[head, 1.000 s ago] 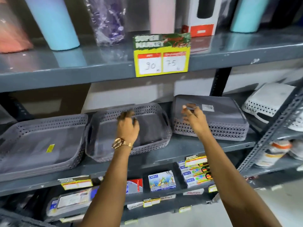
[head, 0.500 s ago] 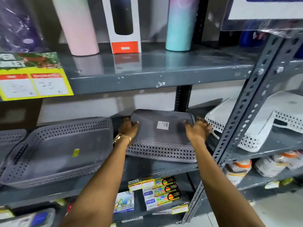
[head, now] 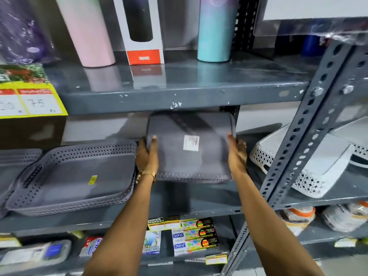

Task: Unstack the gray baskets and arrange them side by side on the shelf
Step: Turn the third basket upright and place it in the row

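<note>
Both hands are on the upturned basket (head: 189, 148) at centre frame, grey plastic, flat smooth base facing us with a white sticker (head: 191, 143) on it, a lattice wall along its near lower edge. The left hand (head: 147, 156) clamps the left side, thumb laid over the base; the right hand (head: 237, 154) presses flat against the right side, fingers straight. The basket is tilted, far edge up near the underside of the upper shelf (head: 179, 96), and it's blurred. Left of it, another grey basket (head: 73, 176) sits open side up on the middle shelf (head: 199, 198), perforated rim, yellow label inside, just beside the left wrist. White lattice baskets (head: 310, 176) lie to the right beyond the slotted steel post (head: 306, 136). Bare shelf shows below the held basket.
</note>
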A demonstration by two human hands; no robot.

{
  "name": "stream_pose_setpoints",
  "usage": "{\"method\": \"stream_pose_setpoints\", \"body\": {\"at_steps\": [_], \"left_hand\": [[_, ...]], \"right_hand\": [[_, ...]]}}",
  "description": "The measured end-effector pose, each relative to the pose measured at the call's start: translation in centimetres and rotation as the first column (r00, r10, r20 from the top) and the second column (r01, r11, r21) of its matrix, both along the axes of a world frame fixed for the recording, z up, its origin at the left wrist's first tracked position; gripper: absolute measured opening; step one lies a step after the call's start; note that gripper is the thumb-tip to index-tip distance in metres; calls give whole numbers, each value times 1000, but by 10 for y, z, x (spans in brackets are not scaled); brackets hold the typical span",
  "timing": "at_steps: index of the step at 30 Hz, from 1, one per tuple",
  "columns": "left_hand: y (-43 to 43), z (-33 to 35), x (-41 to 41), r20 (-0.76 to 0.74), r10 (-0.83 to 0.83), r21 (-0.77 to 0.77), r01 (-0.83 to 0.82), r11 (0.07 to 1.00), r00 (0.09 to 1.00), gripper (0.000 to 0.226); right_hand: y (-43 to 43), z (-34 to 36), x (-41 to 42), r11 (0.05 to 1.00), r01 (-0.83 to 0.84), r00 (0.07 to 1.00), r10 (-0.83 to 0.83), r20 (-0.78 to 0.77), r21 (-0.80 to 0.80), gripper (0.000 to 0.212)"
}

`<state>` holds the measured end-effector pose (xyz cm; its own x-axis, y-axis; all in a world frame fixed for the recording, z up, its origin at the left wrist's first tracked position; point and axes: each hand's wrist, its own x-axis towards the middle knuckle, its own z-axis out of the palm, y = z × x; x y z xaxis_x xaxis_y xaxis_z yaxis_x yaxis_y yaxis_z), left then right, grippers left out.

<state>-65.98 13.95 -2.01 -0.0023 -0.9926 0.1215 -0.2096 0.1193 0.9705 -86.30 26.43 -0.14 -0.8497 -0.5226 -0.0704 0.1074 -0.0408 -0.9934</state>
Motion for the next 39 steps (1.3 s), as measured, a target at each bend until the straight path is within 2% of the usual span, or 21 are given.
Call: {"method": "stream_pose_setpoints", "body": {"at_steps": [1, 3, 6, 8, 10, 12, 15, 17, 19, 21, 23, 26, 28, 30, 32, 34, 36, 39], "left_hand": [[0, 5, -1, -188, 22, -17, -25, 1000, 982, 62], [3, 18, 1, -394, 67, -8, -76, 997, 917, 29], [-1, 24, 12, -449, 103, 48, -91, 995, 887, 50], [2, 26, 20, -425, 93, 75, -67, 995, 901, 49], [6, 22, 27, -361, 39, 90, -7, 996, 932, 66], [11, 14, 35, -234, 39, 113, -13, 993, 971, 71], [20, 4, 42, -121, 14, 103, -2, 995, 992, 46], [23, 2, 45, -4, -51, 123, 52, 991, 999, 30], [20, -3, 47, 153, -118, 154, 95, 984, 981, 29], [21, -6, 48, 340, -159, 183, 101, 978, 927, 31], [26, -8, 46, 480, -171, 170, 99, 980, 860, 38], [33, -12, 46, 592, -162, 149, 90, 985, 790, 47], [38, -9, 47, 651, -143, 113, 91, 989, 745, 48], [46, -1, 50, 732, -81, 28, 89, 996, 677, 41], [53, 11, 58, 796, 16, -53, 43, 998, 605, 37], [53, 21, 77, 820, 95, -109, -8, 994, 564, 39], [46, 24, 104, 831, 143, -154, -25, 988, 538, 43], [22, 24, 158, 839, 172, -194, -11, 981, 516, 44]], "right_hand": [[-3, 6, -2, 996, 10, 998, -4, 70, -84, 67], [-8, 11, -11, 988, 21, 983, 7, 185, -152, 84], [-3, 12, -22, 976, 33, 976, 15, 217, -217, 103], [5, 13, -19, 978, 22, 968, 31, 248, -207, 118], [12, 7, -17, 989, -34, 965, 69, 254, -141, 115], [15, -4, -17, 996, -73, 964, 81, 252, -42, 93], [20, -17, -16, 990, -35, 966, -3, 260, 140, 68], [24, -18, -10, 986, -22, 962, -25, 272, 168, 65], [24, -24, -6, 985, 30, 971, -69, 229, 169, 54], [25, -33, -3, 963, 77, 991, -101, 84, 259, 39], [28, -43, -3, 934, 57, 998, -61, 0, 352, 45], [35, -50, 1, 911, -19, 999, 33, -25, 411, 64], [36, -50, 3, 872, 21, 986, 62, -152, 489, 74], [34, -41, 7, 794, 149, 900, 138, -414, 590, 83], [26, -23, 23, 750, 252, 750, 248, -613, 612, 81], [11, -3, 54, 803, 183, 677, 315, -665, 568, 70], [-7, 7, 95, 831, 18, 654, 411, -635, 557, 61], [-33, 7, 165, 750, -88, 574, 575, -582, 655, 62]]}}
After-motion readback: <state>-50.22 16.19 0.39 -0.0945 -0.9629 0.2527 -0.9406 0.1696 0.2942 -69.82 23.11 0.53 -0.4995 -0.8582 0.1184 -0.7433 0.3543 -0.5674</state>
